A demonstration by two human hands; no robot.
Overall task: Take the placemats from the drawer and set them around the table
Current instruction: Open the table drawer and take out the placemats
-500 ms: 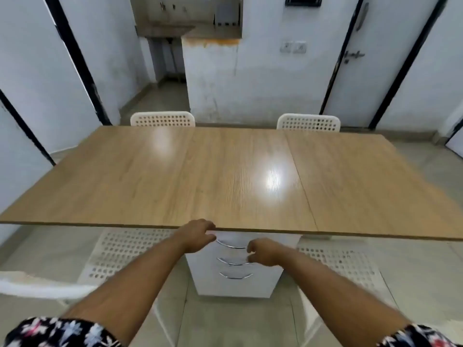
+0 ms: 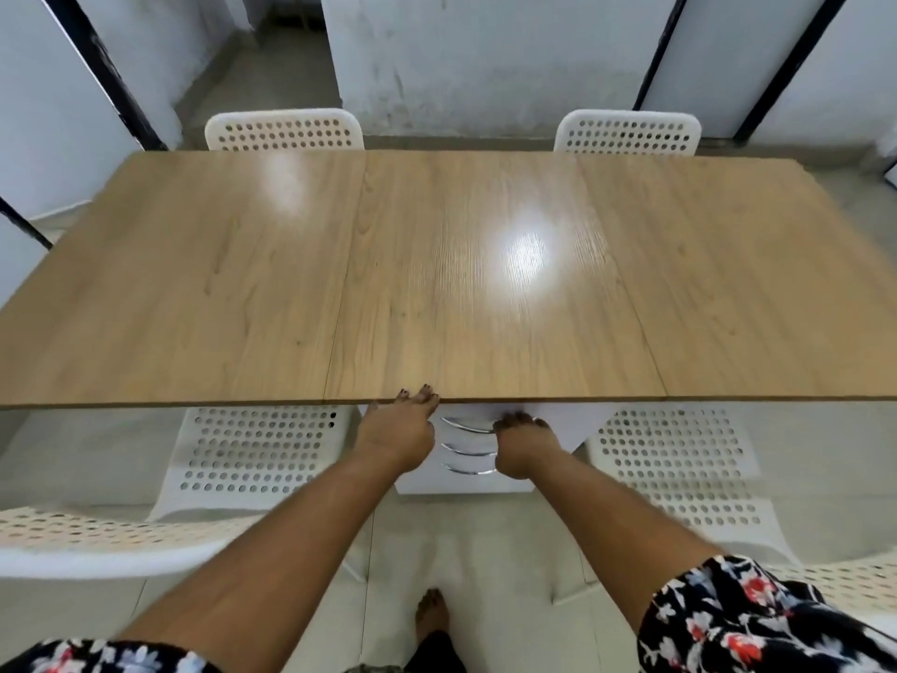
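A white drawer unit (image 2: pixel 553 420) with three curved chrome handles stands under the near edge of the wooden table (image 2: pixel 437 284). My left hand (image 2: pixel 395 429) rests on the table's front edge, fingertips on top of the wood. My right hand (image 2: pixel 522 442) is curled around the right end of the top drawer handle (image 2: pixel 463 424). All three drawers look shut. No placemats are in sight.
Two white perforated chairs (image 2: pixel 284 131) stand at the far side, two more (image 2: pixel 252 454) are tucked under the near side beside the drawer unit. Another white chair back (image 2: pixel 97 541) is at my lower left. My bare foot (image 2: pixel 432 619) is on the tiled floor.
I have moved closer and the view has tilted down. My left hand went up onto the table edge; my right hand rose from the middle handle's level to the top handle.
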